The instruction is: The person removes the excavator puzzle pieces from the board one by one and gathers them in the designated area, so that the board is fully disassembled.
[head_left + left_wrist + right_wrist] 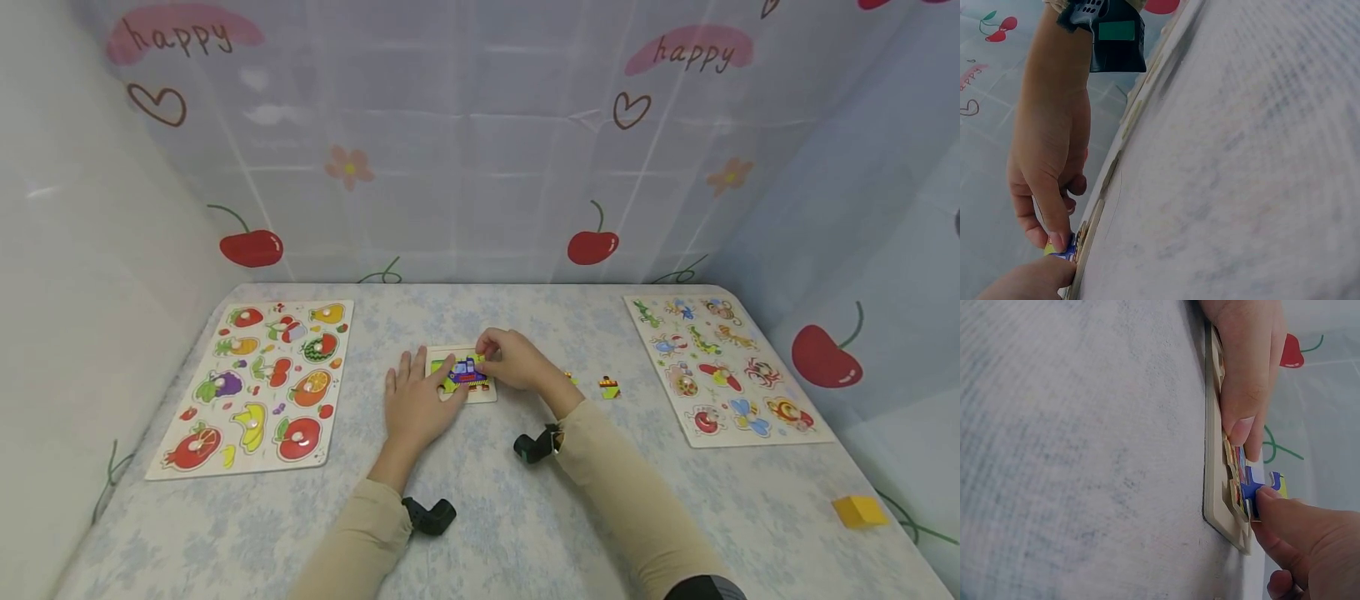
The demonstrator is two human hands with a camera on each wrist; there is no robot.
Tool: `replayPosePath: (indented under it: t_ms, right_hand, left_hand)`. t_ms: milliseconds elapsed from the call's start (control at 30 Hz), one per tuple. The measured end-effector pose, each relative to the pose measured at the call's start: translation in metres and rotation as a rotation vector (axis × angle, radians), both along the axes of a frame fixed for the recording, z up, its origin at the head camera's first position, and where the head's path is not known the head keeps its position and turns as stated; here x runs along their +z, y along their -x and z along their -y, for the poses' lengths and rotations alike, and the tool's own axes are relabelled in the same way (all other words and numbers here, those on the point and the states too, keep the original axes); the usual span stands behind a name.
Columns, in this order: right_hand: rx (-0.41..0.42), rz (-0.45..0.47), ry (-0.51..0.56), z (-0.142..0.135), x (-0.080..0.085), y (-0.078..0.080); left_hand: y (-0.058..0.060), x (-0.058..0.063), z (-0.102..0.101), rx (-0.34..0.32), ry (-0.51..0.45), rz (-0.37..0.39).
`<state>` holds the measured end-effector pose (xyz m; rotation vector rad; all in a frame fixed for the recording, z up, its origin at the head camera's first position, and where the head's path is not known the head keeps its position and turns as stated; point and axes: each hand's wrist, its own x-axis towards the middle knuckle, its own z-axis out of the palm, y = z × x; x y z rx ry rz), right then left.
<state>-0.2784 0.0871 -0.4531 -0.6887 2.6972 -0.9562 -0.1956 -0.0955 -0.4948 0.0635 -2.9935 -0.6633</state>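
Note:
A small wooden jigsaw board (481,398) with a blue and purple vehicle picture lies mid-table. My left hand (420,406) rests on its left side, fingers spread, with the thumb over the picture. From the right, my right hand (516,362) pinches a blue and yellow puzzle piece (1250,489) between thumb and fingers. In the right wrist view that piece stands tilted up at the board's edge, above the other pieces. Just right of the right hand lie a loose puzzle piece (610,388) and another (570,377), partly hidden by the wrist.
A fruit and vegetable board (336,392) lies at the left, and an insect board (678,408) at the right. Near the right edge sits a yellow block (859,512). Black wrist cameras hang at both cuffs. A printed curtain (480,167) closes off the back.

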Motion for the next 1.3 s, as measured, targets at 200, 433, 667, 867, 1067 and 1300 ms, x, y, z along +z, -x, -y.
replayPosePath:
  t_ms: [200,433,667,867,1067,1300]
  right_hand:
    - [-0.026,0.033,0.047,0.001,-0.001,-0.002]
    - [-0.042,0.034,0.100,-0.006,0.001,-0.002]
    - [-0.057,0.068,0.140,-0.011,0.002,-0.002]
    - [-0.076,0.077,0.134,-0.012,0.001,-0.002]
    - [-0.120,0.083,0.138,-0.024,0.006,0.000]
    - [-0.193,0.100,0.105,-0.056,0.012,0.009]
  left_hand:
    - [0.000,-0.002,0.000,0.004,0.014,-0.001]
    - [0.000,-0.003,0.000,0.001,0.017,-0.004]
    - [0.001,-0.003,0.001,0.005,0.029,-0.018]
    - [-0.001,-0.001,0.000,-0.002,0.011,-0.019]
    - [-0.001,-0.001,0.000,-0.006,0.016,-0.010]
    - [-0.002,-0.001,0.000,-0.009,0.004,-0.013]
